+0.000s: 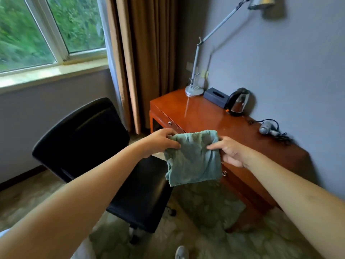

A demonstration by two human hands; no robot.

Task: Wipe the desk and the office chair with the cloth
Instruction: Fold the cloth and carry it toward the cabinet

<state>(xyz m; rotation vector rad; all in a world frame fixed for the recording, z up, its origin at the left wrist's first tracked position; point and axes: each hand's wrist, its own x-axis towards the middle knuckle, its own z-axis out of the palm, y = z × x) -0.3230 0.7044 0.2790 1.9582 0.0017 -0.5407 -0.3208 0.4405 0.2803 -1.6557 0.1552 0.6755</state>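
You hold the cloth [192, 157] up at frame centre, in the air in front of the desk [205, 118]. Your left hand [160, 142] pinches its upper left edge and your right hand [228, 151] pinches the upper right, fingers curled onto the fabric on both sides. The cloth hangs folded or doubled and touches neither desk nor office chair [89, 150], so no wiping looks started.

Risks, as I judge them:
- The desk's far edge is crowded. The lamp [195, 88], tissue box [215, 97] and kettle [238, 102] stand close together at upper centre, so a wide sweep could knock the kettle or shove the box.
- The hairdryer [267, 128] lies at centre right with a loose cord [281, 137]. The cloth could snag it and drag the dryer off.
- The chair, at lower left, seems to sit on casters. Press hard and it may roll or swivel away.
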